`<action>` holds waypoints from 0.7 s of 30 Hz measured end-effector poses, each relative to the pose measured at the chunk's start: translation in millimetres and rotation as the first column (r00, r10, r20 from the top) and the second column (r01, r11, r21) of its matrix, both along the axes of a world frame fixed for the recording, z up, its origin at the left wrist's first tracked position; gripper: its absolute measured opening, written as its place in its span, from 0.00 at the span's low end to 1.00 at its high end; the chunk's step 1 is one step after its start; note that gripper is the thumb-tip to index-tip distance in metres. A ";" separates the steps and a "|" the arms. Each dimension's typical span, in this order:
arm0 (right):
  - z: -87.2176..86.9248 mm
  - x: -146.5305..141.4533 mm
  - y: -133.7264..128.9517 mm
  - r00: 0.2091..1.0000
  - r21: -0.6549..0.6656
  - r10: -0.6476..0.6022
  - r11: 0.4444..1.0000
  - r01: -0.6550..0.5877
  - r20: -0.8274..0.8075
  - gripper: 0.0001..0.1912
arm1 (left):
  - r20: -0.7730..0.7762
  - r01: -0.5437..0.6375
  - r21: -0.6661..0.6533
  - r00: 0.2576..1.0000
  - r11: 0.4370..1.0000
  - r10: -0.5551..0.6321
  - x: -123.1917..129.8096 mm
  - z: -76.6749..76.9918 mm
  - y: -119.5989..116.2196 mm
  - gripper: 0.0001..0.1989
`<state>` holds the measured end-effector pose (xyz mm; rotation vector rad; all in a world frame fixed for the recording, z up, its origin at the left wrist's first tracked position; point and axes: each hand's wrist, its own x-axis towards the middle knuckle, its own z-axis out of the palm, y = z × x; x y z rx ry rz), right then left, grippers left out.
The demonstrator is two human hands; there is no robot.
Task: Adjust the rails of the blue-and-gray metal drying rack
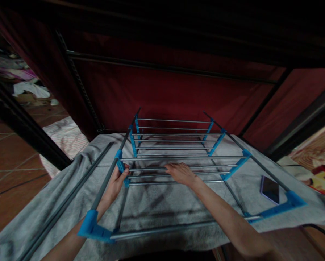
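A rack of grey metal tubes [184, 158] with blue plastic brackets [236, 166] lies on a grey blanket [157, 203]. At its left side my left hand [118, 181] is closed on a blue bracket [120, 162], with the thumb on the inner side by the rod ends. My right hand [180, 173] rests over the thin middle rods, its fingers curled round one of them. Blue corner pieces [93, 226] sit at the near ends of the frame, joined by a thicker crossbar [165, 230].
Two loose long grey tubes [67, 203] lie on the blanket at the left. A phone [270, 189] is on the right side. Dark metal posts and a red panel [178, 94] stand behind. Clothes [32, 89] are heaped on the tiled floor at the far left.
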<state>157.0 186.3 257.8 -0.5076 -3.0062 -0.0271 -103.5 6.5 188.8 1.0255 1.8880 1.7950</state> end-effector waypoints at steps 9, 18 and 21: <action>-1.8 0.5 1.1 1.000 0.025 -0.010 1.000 0.010 0.000 0.15 | -0.054 0.089 -0.038 0.994 0.995 -0.091 0.8 18.5 -5.1 0.19; 4.1 1.7 0.4 1.000 0.008 -0.005 1.000 0.005 0.008 0.14 | -0.112 0.056 -0.048 0.992 0.997 -0.061 -3.5 7.3 -2.1 0.17; 8.6 0.8 0.7 0.999 -0.028 -0.006 1.000 0.007 0.033 0.14 | -0.135 0.055 -0.063 0.989 0.996 -0.063 -10.1 -2.3 -1.1 0.16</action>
